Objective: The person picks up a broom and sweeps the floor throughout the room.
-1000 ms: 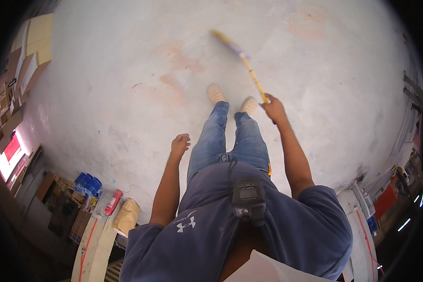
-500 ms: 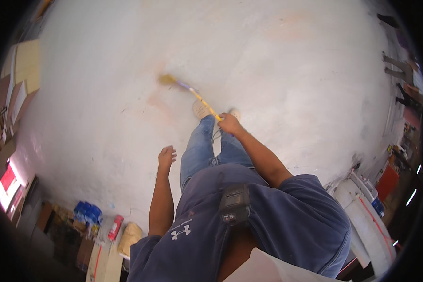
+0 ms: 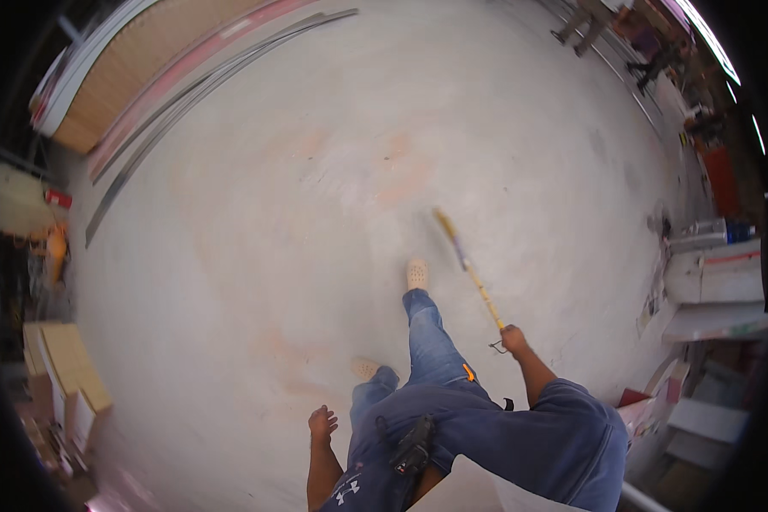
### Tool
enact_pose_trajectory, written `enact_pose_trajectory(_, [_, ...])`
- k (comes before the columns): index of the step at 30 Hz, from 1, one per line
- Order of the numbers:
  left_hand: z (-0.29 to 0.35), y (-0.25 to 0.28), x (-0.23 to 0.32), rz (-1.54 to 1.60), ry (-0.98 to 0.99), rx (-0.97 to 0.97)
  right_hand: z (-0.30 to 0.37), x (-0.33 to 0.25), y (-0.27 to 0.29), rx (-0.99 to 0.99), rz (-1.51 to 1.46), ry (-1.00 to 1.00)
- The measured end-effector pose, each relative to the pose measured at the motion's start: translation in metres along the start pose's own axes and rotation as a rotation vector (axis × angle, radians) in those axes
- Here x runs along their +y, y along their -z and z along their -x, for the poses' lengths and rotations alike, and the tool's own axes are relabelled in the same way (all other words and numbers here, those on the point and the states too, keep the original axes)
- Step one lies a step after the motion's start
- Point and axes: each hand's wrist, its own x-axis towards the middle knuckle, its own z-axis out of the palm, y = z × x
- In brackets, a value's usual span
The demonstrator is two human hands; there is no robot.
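Observation:
My right hand is closed round the end of a short broom with a yellow handle. A thin cord loop hangs from the grip. The broom's yellowish head points ahead and leftward, raised or near the pale floor; I cannot tell if it touches. Holding nothing, my left hand hangs low at my left side with its fingers loosely apart. My right leg is stepped forward, a beige clog on its foot; the other clog is behind to the left.
Long metal bars lie at the far left before a wooden panel. Stacked boxes stand at the left. Two people are at the far right, near more bars. A white bench-like block stands at the right.
I have stepped forward and my view has turned, bringing the metal bars and wooden panel into sight. The broom has swung to my right, and my right arm is farther from my body.

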Motion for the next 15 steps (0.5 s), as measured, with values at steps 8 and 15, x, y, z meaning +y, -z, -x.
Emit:
enact_pose_trajectory(8, [0.012,-0.069,0.14,-0.06,-0.103,0.11,-0.178,0.071,0.097,0.24,-0.575,-0.718])
enact_pose_trajectory(15, [0.041,-0.204,0.231,-0.218,-0.142,-0.039,-0.36,0.101,0.163,0.197,-0.481,-0.634])
